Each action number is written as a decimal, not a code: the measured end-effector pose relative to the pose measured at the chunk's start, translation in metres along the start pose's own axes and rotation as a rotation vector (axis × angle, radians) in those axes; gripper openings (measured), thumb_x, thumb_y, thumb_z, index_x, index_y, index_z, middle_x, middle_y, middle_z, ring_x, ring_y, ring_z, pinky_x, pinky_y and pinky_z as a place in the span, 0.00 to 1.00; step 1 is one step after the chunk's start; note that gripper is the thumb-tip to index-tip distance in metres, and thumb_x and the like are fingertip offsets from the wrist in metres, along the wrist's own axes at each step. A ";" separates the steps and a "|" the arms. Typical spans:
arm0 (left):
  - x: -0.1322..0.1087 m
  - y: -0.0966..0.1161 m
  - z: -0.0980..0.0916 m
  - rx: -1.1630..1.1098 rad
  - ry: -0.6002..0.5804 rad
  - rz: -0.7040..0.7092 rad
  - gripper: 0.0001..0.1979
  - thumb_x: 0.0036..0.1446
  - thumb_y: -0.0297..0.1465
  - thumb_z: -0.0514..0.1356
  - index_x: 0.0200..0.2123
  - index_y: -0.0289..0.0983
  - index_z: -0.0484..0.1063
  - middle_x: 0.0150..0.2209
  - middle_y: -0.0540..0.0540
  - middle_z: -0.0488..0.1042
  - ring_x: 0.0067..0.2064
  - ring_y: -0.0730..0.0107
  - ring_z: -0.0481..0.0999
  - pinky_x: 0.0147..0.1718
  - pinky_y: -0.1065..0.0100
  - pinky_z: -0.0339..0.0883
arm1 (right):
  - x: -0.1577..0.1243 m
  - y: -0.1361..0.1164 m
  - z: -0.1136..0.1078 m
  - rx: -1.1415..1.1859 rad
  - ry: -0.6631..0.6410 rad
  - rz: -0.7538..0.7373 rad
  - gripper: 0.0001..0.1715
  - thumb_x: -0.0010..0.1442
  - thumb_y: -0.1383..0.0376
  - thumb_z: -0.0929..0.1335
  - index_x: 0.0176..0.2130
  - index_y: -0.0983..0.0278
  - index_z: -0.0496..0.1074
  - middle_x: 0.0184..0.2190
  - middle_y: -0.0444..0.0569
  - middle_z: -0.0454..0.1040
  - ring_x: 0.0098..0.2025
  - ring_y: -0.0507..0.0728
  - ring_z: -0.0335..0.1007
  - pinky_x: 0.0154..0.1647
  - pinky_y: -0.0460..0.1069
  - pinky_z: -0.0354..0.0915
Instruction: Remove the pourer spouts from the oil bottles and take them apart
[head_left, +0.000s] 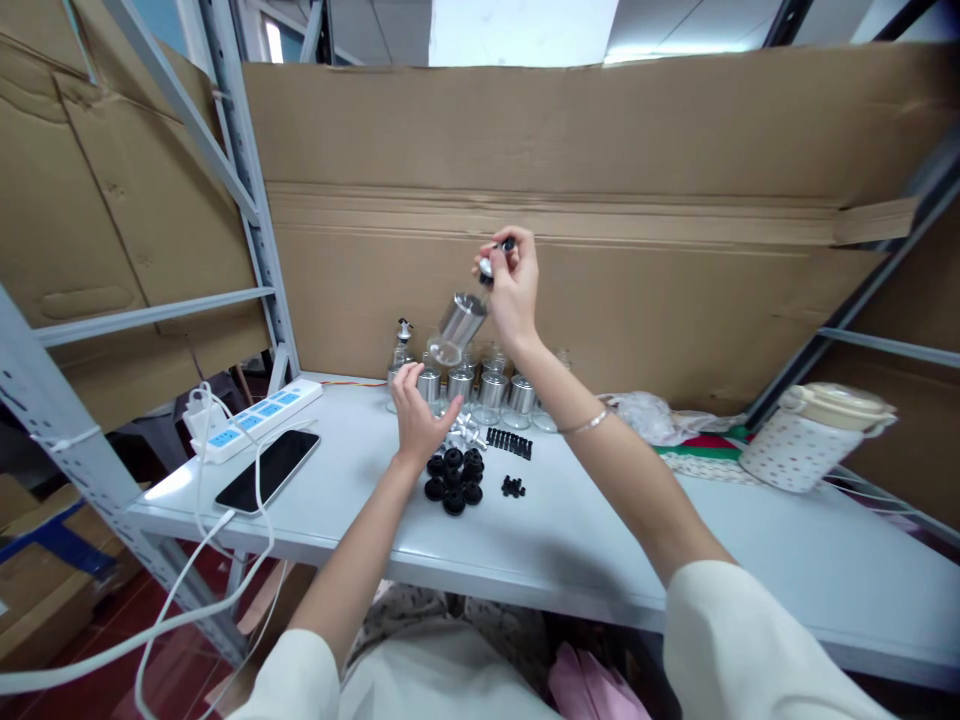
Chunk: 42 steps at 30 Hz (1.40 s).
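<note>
My right hand [516, 290] is raised over the table, its fingers closed around the black and silver top of a glass pump bottle [460, 320]. The bottle hangs tilted, its clear base toward the lower left and a silver band around its body. Lower down, my left hand [420, 418] is open with thumb and fingers apart, close to a row of glass bottles [493, 392] with silver bands. At the row's left end stands a bottle with a pump top [403, 345]. Silver parts [468, 433] and round black caps [453, 478] lie beside my left hand.
Black nozzle-like pieces [510, 443] lie lined up, with tiny black bits [513, 487] nearer me. To the left are a phone [268, 472], a power strip [259, 418] and white cables. A lidded dotted container [810, 440] and plastic bag [643, 416] sit right. Cardboard [600, 140] walls the back.
</note>
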<state>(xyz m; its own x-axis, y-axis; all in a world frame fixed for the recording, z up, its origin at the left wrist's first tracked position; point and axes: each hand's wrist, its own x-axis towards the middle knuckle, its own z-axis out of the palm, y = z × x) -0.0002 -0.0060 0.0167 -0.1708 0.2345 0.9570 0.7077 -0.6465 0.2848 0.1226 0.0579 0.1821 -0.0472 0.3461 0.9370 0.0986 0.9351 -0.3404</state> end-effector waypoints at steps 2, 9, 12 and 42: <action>0.000 0.006 0.002 0.008 -0.021 0.026 0.37 0.50 0.43 0.63 0.58 0.34 0.51 0.55 0.33 0.58 0.59 0.52 0.59 0.57 0.51 0.56 | -0.036 -0.018 0.000 0.178 0.065 0.085 0.12 0.62 0.52 0.61 0.45 0.52 0.60 0.39 0.45 0.69 0.39 0.54 0.69 0.43 0.52 0.67; -0.004 0.010 0.003 0.070 -0.330 -0.170 0.30 0.46 0.31 0.65 0.53 0.36 0.60 0.48 0.38 0.71 0.50 0.54 0.72 0.48 0.60 0.65 | -0.109 -0.043 0.007 0.313 0.148 0.324 0.11 0.61 0.55 0.63 0.37 0.56 0.56 0.33 0.43 0.68 0.32 0.51 0.68 0.39 0.50 0.67; -0.004 0.011 -0.002 0.128 -0.339 -0.114 0.28 0.43 0.29 0.65 0.50 0.37 0.62 0.48 0.38 0.72 0.50 0.53 0.72 0.49 0.59 0.63 | -0.106 -0.045 -0.001 0.137 0.175 0.350 0.13 0.60 0.53 0.63 0.32 0.58 0.56 0.26 0.41 0.65 0.27 0.50 0.63 0.33 0.47 0.63; 0.019 0.049 -0.028 -0.967 -1.141 -0.668 0.21 0.30 0.33 0.67 0.32 0.33 0.68 0.28 0.47 0.72 0.29 0.67 0.71 0.31 0.67 0.65 | -0.079 -0.057 -0.052 0.057 -0.299 0.376 0.22 0.54 0.56 0.62 0.15 0.62 0.56 0.15 0.40 0.52 0.20 0.49 0.47 0.23 0.47 0.47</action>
<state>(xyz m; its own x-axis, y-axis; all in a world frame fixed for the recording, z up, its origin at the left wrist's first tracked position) 0.0124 -0.0540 0.0502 0.6229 0.7418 0.2484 -0.0221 -0.3007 0.9535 0.1729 -0.0271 0.1316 -0.3028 0.6602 0.6874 0.1094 0.7405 -0.6631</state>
